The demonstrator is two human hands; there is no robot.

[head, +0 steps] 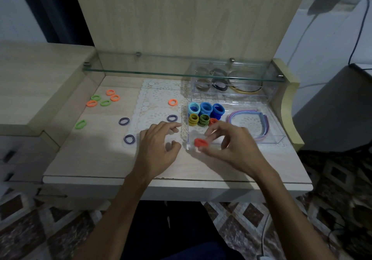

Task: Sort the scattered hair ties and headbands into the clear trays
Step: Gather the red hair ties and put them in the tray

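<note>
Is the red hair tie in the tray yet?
Not yet. The right hand pinches the red hair tie above the near tray's front corner.

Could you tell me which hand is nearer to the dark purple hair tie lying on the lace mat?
Left. The left hand has its fingers just below the dark purple hair tie; the right hand is off to its right, pinching a red hair tie.

We see two bare forearms reaching in from the bottom edge, with no sleeves over them as far as the frame shows. The left hand (156, 149) and the right hand (231, 145) wear no gloves, rings, watch or bracelets that we can make out. Low in the centre, between the arms, we see dark clothing over the person's lap; its cut is too dim to tell.
</note>
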